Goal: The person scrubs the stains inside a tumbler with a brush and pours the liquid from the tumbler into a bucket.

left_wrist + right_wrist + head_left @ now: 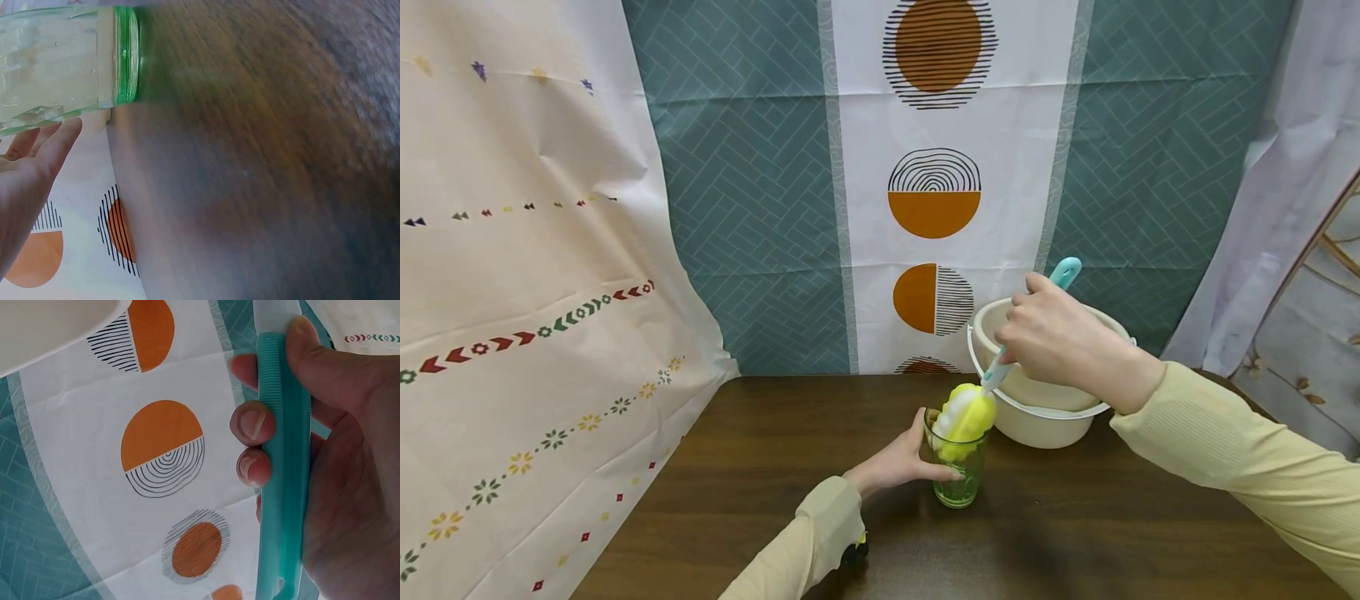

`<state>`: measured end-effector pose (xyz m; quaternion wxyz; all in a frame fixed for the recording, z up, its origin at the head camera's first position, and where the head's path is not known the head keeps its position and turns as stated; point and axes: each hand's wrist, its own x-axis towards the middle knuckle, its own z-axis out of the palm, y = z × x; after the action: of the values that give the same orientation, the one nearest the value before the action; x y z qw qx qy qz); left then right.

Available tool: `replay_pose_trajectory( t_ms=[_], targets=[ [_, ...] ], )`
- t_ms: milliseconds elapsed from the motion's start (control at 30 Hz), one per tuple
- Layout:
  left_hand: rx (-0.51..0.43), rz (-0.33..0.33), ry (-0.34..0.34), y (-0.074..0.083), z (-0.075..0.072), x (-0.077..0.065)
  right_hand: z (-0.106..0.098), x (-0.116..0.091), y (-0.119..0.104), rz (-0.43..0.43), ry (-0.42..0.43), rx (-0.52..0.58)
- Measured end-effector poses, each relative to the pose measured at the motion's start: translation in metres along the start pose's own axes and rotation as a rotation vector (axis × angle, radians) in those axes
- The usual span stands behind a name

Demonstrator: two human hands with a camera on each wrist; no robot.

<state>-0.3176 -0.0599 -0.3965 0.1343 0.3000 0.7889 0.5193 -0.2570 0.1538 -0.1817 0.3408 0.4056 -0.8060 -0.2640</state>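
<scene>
My left hand (898, 461) holds a green-tinted drinking glass (957, 487), thumb across the near side and the other fingers around the far side. The glass is roughly upright, with its base down at the tabletop. In the left wrist view, the clear faceted wall of the glass (56, 62) lies beside the fingers. My right hand (1060, 337) grips a sponge bottle brush by its turquoise handle (284, 475), fingers wrapped round it and thumb near the white neck. The yellow and white sponge head (966, 417) is partly inside the glass mouth; the handle slants up to the right.
A cream bucket (1037, 429) with another cream basin nested in it stands behind and right of the glass, partly hidden by my right hand. The dark wooden table (760, 467) ends at a hanging patterned cloth (745, 208). A small black and yellow object (854, 552) shows at my left cuff.
</scene>
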Motion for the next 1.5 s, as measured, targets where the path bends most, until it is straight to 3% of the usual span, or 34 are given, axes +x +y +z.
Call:
replay_pose_trajectory(
  t_ms=[267, 633, 867, 1167, 1300, 1500],
  targets=[
    [-0.013, -0.051, -0.002, 0.002, 0.0, -0.002, 0.002, 0.001, -0.001, 0.015, 0.016, -0.014],
    [-0.043, 0.007, -0.015, 0.003, 0.0, 0.0, 0.004, -0.002, -0.001, 0.049, 0.003, -0.016],
    [-0.035, 0.013, -0.012, 0.002, 0.001, -0.001, 0.009, -0.011, 0.002, 0.057, 0.048, 0.013],
    [-0.012, 0.049, 0.005, 0.0, 0.001, 0.001, 0.01, -0.025, 0.009, 0.07, 0.02, 0.045],
    [-0.009, 0.049, 0.008, -0.001, 0.001, 0.001, 0.014, -0.032, 0.012, 0.071, 0.061, 0.06],
    [0.012, 0.007, 0.016, -0.001, 0.001, 0.0, 0.023, -0.042, 0.016, 0.047, 0.194, 0.097]
  ],
)
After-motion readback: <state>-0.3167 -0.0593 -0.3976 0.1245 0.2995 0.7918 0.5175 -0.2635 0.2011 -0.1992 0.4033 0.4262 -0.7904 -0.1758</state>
